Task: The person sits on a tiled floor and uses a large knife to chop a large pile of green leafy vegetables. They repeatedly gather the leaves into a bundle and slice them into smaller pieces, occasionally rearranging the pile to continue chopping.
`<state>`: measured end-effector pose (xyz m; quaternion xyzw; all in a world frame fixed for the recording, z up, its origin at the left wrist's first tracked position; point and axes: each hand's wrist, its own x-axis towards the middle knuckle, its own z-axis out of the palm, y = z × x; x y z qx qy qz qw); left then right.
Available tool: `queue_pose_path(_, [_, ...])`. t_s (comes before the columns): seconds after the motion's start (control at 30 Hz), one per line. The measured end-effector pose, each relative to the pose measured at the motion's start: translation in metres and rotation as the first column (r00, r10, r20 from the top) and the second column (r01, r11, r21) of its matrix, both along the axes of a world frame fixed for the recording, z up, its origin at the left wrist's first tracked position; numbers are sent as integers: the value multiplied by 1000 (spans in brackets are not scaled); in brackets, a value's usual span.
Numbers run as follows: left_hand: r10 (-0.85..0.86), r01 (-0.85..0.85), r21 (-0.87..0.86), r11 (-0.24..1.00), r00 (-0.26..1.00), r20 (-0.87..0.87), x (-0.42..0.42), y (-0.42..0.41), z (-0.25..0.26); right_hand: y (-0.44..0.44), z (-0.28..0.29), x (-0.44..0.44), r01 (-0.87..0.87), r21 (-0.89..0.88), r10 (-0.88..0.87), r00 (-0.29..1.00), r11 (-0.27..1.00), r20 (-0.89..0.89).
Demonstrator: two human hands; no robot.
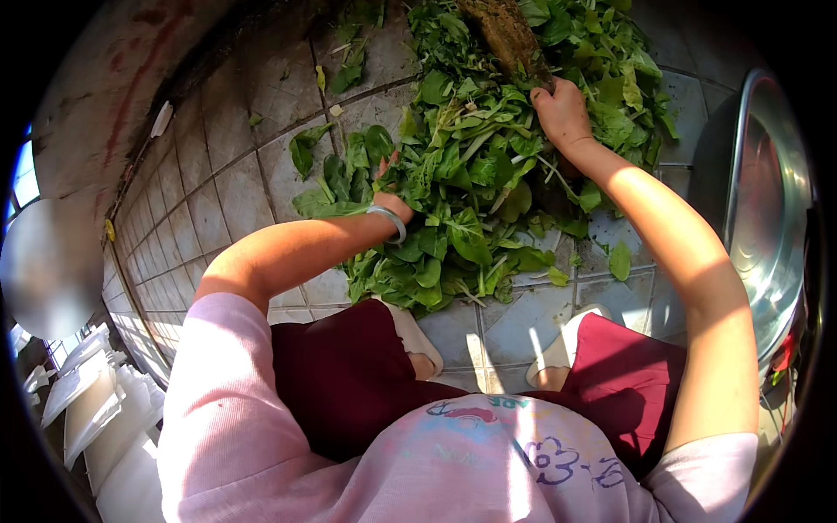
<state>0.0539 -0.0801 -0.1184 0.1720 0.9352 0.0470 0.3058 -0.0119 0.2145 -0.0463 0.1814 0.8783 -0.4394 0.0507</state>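
A large heap of leafy greens [471,170] lies on the tiled floor before me. At its left side my left hand [392,196], with a bracelet at the wrist, reaches in among the leaves; some fingers are hidden by them, so its hold cannot be told. My right hand [561,111] is closed at the near end of a long, worn brown piece [510,39], apparently wood, with green bits stuck on it. That piece slants over the heap, and its far end runs out of the frame at the top. What lies under the leaves is hidden.
A large shiny metal basin [768,216] stands at the right. Stacked white sheets or slabs [111,405] are at the lower left, below a blurred round shape. A wall edge runs along the upper left, and loose leaves [350,68] lie on the tiles. My feet are close to the heap.
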Motion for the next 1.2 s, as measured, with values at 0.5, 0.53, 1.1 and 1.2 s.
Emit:
queue_pose_path(0.5, [610,-554,279,784,606,-510,118,36,63,28,20,-37,-212,-544,277,960,812,40])
queue_pose_path(0.53, [651,-558,350,752,552,-521,129,36,60,32,12,-48,-286,-521,317,948,804,-30])
queue_pose_path(1.1, [951,-913,-275,302,267,159,64,50,41,16,88,-41,-369,-395,436,895,841,91])
queue_pose_path(1.2, [810,-719,-372,586,534,243,49,40,59,32,71,-30,-379,-476,450,892,794,40])
